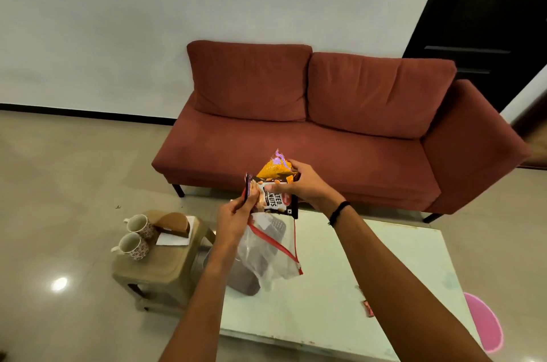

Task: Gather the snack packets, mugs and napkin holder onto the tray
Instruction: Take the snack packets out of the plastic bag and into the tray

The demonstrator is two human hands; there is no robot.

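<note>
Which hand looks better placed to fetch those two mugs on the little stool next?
Probably the left hand. The mugs stand on the stool on the person's left side, nearer that hand. The right hand is farther away and grips the snack packets, though the left is also pinching them.

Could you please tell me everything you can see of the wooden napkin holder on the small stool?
The napkin holder looks like brown wood, with a half-round upright panel on a darker flat base. It stands upright at the far side of the beige stool, on or against a white napkin lying flat beneath it. Two patterned mugs sit just to its left, the nearer-to-sofa one apparently touching it. No hand is near it.
</note>
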